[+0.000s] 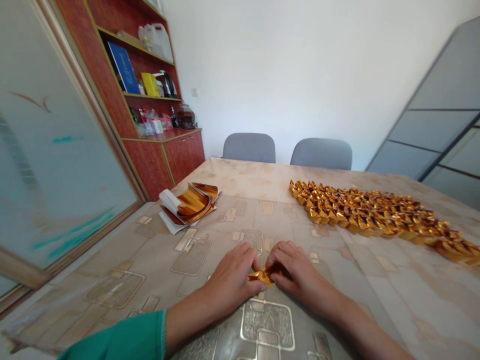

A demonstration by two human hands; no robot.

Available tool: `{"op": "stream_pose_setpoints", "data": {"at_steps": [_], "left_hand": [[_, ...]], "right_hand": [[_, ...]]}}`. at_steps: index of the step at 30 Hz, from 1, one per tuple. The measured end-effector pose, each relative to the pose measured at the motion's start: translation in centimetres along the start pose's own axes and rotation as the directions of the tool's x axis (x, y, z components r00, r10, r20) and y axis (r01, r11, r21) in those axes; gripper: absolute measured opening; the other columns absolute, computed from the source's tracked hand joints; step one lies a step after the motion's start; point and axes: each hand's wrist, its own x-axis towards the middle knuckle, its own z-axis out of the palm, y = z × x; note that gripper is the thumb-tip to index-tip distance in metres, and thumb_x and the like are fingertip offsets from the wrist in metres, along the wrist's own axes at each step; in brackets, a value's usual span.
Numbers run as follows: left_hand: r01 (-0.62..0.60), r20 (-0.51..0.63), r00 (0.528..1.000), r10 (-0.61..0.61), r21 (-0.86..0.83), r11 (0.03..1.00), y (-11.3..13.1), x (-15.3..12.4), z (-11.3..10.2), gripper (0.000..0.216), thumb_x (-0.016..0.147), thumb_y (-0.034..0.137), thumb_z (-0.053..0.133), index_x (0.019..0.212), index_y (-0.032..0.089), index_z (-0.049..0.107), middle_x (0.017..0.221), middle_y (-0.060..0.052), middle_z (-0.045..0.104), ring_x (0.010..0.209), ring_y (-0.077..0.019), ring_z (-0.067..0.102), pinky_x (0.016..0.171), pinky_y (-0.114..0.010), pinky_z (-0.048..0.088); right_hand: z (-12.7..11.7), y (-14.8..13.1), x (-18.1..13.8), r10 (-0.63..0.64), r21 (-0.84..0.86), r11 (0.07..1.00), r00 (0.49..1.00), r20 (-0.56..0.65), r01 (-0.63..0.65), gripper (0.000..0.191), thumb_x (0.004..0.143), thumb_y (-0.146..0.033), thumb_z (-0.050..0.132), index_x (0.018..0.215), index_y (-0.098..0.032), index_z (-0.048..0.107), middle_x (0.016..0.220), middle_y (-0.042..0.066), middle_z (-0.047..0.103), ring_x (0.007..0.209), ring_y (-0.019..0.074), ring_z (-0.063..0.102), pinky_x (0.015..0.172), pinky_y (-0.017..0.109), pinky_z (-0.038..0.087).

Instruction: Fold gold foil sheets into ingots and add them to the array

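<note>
A small piece of folded gold foil paper (265, 277) is pinched between my two hands, just above or on the table near its front. My left hand (235, 272) closes on its left end with thumb and fingers. On the other end, my right hand (294, 267) grips it with curled fingers, which hide part of the paper. To the left lies a loose stack of gold foil sheets (195, 202), curled over with white undersides showing. Many folded gold paper ingots (360, 207) stand in close rows on the right side of the table.
A patterned plastic cover lies over the table (150, 260). Two grey chairs (249, 147) stand at its far edge, before a white wall. A reddish wooden cabinet (150, 100) holds bottles and containers at the back left, beside a frosted glass door (56, 135).
</note>
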Motion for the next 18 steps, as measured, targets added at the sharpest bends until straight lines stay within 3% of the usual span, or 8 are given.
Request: {"op": "stream_pose_setpoints", "data": {"at_steps": [5,9,12,15,18], "left_hand": [[0.012,0.013,1.0,-0.009,-0.244,0.97,0.5,-0.1,0.6,0.016,0.073,0.012,0.065,0.085,0.019,0.057,0.076,0.004,0.061,0.072,-0.0154,0.056,0.064,-0.024,0.038],[-0.016,-0.055,0.998,-0.004,-0.36,0.933,0.0,0.1,1.3,0.005,0.081,0.022,0.062,0.085,0.019,0.064,0.07,0.003,0.063,0.066,-0.0155,0.057,0.061,-0.024,0.037],[-0.017,-0.108,0.994,-0.027,-0.384,0.923,-0.3,0.4,1.4,0.012,0.083,0.025,0.061,0.077,0.018,0.068,0.069,0.0,0.066,0.066,-0.0167,0.058,0.061,-0.025,0.039],[-0.019,-0.167,0.984,-0.064,-0.449,0.893,-0.3,0.7,1.2,0.01,0.079,0.021,0.062,0.072,0.017,0.068,0.068,-0.001,0.066,0.067,-0.0167,0.058,0.063,-0.025,0.04],[-0.001,-0.182,0.976,-0.117,-0.546,0.838,-0.1,0.9,0.9,0.008,0.077,0.02,0.062,0.071,0.016,0.067,0.067,0.0,0.064,0.065,-0.0158,0.056,0.061,-0.024,0.041]], "right_hand": [[0.3,0.2,0.2,0.004,0.044,0.999,0.999,-0.045,-0.002,0.021,0.079,-0.001,0.063,0.081,-0.021,0.057,0.079,-0.003,0.063,0.084,0.0183,0.057,0.082,0.034,0.039],[0.4,0.2,0.2,-0.02,0.017,1.0,0.992,-0.125,0.022,0.015,0.083,-0.01,0.065,0.077,-0.021,0.058,0.076,-0.002,0.063,0.081,0.0185,0.056,0.079,0.034,0.039],[0.1,-0.1,0.3,-0.029,0.033,0.999,0.989,-0.143,0.034,0.013,0.085,-0.014,0.065,0.076,-0.021,0.059,0.076,-0.001,0.064,0.08,0.0183,0.057,0.079,0.034,0.04],[-0.3,-0.2,0.3,0.065,0.19,0.981,0.989,-0.135,-0.038,0.01,0.088,-0.019,0.061,0.078,-0.021,0.063,0.079,0.001,0.065,0.08,0.0185,0.059,0.076,0.033,0.043],[-0.7,0.2,0.3,0.18,0.428,0.898,0.975,-0.132,-0.108,0.013,0.09,-0.031,0.06,0.082,-0.021,0.066,0.081,0.002,0.067,0.079,0.0194,0.06,0.073,0.033,0.046]]}}
